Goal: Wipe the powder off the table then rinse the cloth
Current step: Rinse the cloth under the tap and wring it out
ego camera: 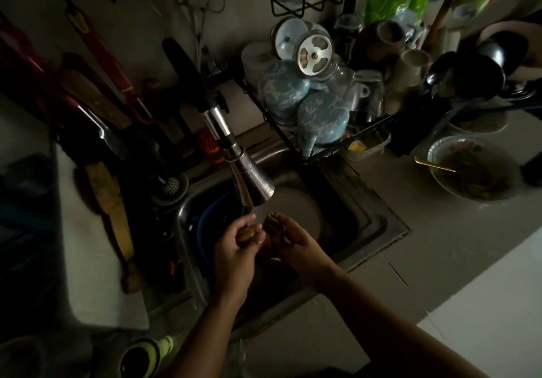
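**A:** What was hard to make out?

**B:** The picture was very dark. The cloth [245, 234] was almost hidden inside the two hands. Only small yellowish-brown parts of it showed, one under the left thumb and one above the right fingers. The inside of the sink [378, 225] was mostly black.

**A:** How were the hands placed?

**B:** Both forearms came in from the bottom edge and met over the sink. The left hand [234, 254] had its fingers curled round one part of the cloth. The right hand [293, 240] was curled too and gripped the other part. The hands touched each other, with their backs toward the camera.

**A:** And where was the cloth?

**B:** It was bunched between the hands, just under the metal faucet head [252, 181]. Perhaps a thin stream of water fell on it, but I could not be sure.

**A:** What was behind?

**B:** A pale plate [296, 207] lay in the sink beyond the hands. Farther right, a wire rack [352, 138] carried blue speckled mugs [322, 119]. On the left, knives [96, 96] leaned along the wall.
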The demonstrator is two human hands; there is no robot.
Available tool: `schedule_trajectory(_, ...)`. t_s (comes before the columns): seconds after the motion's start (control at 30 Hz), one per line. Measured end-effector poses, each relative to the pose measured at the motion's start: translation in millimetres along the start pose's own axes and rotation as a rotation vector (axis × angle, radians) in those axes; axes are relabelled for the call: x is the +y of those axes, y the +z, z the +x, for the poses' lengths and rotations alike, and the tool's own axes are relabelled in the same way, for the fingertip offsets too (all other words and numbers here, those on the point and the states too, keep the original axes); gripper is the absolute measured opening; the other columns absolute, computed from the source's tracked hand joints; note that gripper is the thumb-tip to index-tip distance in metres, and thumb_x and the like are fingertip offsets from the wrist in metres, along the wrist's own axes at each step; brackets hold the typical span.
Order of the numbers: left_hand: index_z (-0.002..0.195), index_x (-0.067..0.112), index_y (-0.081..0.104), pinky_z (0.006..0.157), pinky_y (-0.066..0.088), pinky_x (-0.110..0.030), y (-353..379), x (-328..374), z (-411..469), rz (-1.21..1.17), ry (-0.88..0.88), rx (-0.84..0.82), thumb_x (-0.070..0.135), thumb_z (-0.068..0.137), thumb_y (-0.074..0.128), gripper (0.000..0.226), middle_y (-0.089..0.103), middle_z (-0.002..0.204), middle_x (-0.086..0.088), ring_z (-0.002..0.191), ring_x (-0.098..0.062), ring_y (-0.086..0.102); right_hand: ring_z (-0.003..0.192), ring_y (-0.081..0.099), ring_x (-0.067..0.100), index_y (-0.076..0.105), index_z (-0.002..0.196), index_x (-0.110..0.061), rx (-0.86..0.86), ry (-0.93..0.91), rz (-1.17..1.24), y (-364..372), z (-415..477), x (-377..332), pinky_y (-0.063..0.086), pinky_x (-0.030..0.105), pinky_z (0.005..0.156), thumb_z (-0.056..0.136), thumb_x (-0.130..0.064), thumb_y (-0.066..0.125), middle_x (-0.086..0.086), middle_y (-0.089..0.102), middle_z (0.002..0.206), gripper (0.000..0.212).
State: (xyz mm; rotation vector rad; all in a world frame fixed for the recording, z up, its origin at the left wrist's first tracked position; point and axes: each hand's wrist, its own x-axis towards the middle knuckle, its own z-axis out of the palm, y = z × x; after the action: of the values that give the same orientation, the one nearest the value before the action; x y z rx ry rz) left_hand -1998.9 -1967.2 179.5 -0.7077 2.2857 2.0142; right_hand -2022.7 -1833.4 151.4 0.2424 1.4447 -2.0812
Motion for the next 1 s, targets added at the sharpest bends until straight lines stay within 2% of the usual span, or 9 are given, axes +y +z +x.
schedule_trajectory(0.1,0.134,0.043,0.051,0.092,0.05,-0.025,4.0,3.0,-2.6,-0.063,0.001,-0.125,0.004,0.093,0.06,0.057,0.054,0.137,0.01,0.123,-0.006,0.053,0.104,0.069,0.012,0.054,0.129,-0.032,-0.026,0.025,0.043,-7.8,-5.2,-1.0,0.054,0.043,0.092,0.094,0.014,0.051,-0.01,0.068,0.122,0.058)
schedule_trajectory(0.23,0.144,0.05,0.034,0.107,0.042,-0.039,1.8,3.9,2.2,0.149,0.047,-0.264,0.015,0.094,0.061,0.067,0.037,0.149,0.014,0.133,-0.008,0.04,0.118,0.065,0.027,0.049,0.137,-0.017,-0.054,-0.053,0.099,-13.7,-10.2,-3.4,0.056,0.046,0.09,0.09,0.013,0.052,0.009,0.063,0.136,0.056)
schedule_trajectory(0.37,0.127,0.047,0.059,0.099,0.05,-0.028,-3.6,8.8,13.1,0.093,0.082,-0.393,0.034,0.082,0.073,0.049,0.06,0.132,0.016,0.122,-0.003,0.055,0.109,0.067,0.027,0.049,0.135,-0.01,-0.056,-0.111,0.06,-16.5,-13.1,-11.9,0.059,0.037,0.079,0.09,0.004,0.062,0.017,0.064,0.131,0.048)
schedule_trajectory(0.47,0.108,0.037,0.072,0.09,0.055,-0.032,-1.4,8.9,20.9,0.085,0.086,-0.318,0.012,0.077,0.079,0.04,0.072,0.113,0.01,0.11,-0.011,0.066,0.11,0.069,0.027,0.054,0.131,-0.011,0.021,-0.159,-0.064,-14.4,-14.6,-14.3,0.059,0.047,0.084,0.088,0.003,0.069,0.014,0.067,0.126,0.048)
schedule_trajectory(0.6,0.095,0.027,0.074,0.084,0.057,-0.035,9.3,9.5,20.9,0.003,0.107,-0.096,0.0,0.075,0.078,0.034,0.076,0.101,0.003,0.098,-0.015,0.071,0.1,0.073,0.021,0.061,0.125,-0.026,0.241,-0.112,0.134,-2.7,-12.9,-9.2,0.061,0.035,0.077,0.088,-0.007,0.072,0.004,0.069,0.12,0.043)
schedule_trajectory(0.7,0.092,0.027,0.073,0.073,0.056,-0.022,14.3,9.6,13.0,-0.045,0.14,0.039,-0.006,0.075,0.076,0.038,0.076,0.095,0.004,0.092,-0.012,0.072,0.106,0.071,0.029,0.067,0.122,-0.029,0.066,0.104,0.205,-0.4,-12.0,-12.8,0.055,0.045,0.095,0.099,-0.038,0.058,0.005,0.071,0.119,0.026)
schedule_trajectory(0.77,0.09,0.032,0.073,0.071,0.054,-0.018,13.7,7.5,8.2,0.051,0.184,0.046,-0.004,0.076,0.075,0.039,0.076,0.092,0.01,0.091,-0.009,0.071,0.096,0.068,0.029,0.068,0.118,-0.02,-0.029,0.091,0.184,0.4,-10.2,-15.9,0.053,0.044,0.088,0.099,-0.043,0.057,0.008,0.071,0.111,0.032)
schedule_trajectory(0.87,0.103,0.045,0.069,0.084,0.054,-0.021,1.4,3.7,5.2,0.119,0.263,-0.155,0.012,0.085,0.073,0.038,0.071,0.11,0.017,0.108,-0.006,0.066,0.087,0.069,0.02,0.065,0.115,-0.007,-0.056,-0.02,0.115,-0.9,-5.4,-21.9,0.057,0.036,0.079,0.096,-0.027,0.061,0.014,0.07,0.104,0.028)
schedule_trajectory(1.0,0.136,0.034,0.051,0.099,0.045,-0.016,-18.8,6.0,2.7,0.287,0.428,-0.35,0.029,0.092,0.062,0.046,0.057,0.136,0.021,0.129,0.0,0.049,0.069,0.066,0.009,0.062,0.115,0.003,-0.035,-0.053,-0.069,-4.4,-1.8,-27.0,0.05,0.017,0.056,0.105,-0.012,0.049,0.009,0.068,0.09,0.023)
